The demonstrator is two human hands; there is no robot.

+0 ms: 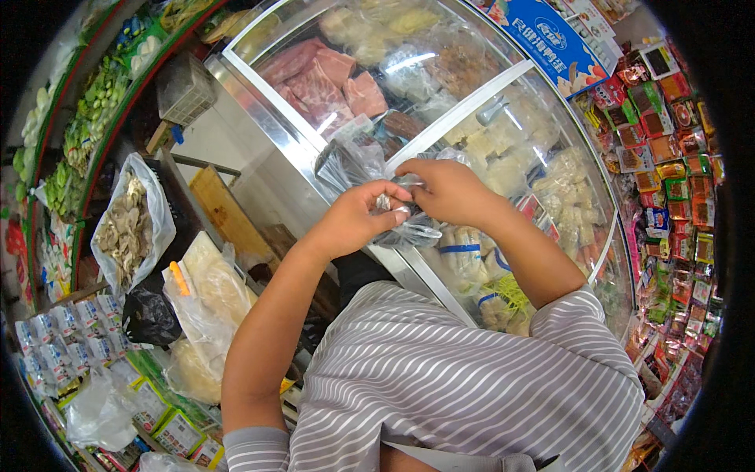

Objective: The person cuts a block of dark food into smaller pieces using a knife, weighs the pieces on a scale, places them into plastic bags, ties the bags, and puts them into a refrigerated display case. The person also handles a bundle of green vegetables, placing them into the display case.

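Both hands meet over the near edge of a glass-topped display case (472, 118). My left hand (365, 215) pinches part of a dark, thin plastic bag (407, 233) between thumb and index finger. Close against it, my right hand (433, 186) has its fingers curled on the same gathered plastic. What the bag holds cannot be made out. More crumpled plastic (354, 162) lies on the case just beyond my left hand. Under the glass are cuts of raw meat (321, 88), bagged pale foods (566, 194) and bundles with blue bands (463, 248).
To the left stand an open bag of mushrooms (127, 227), a black plastic bag (152, 312) and an orange-handled tool (179, 278) on a pale board. Vegetable shelves (97, 112) curve along the far left. Packaged snacks (666, 177) hang at the right, beside a blue box (554, 44).
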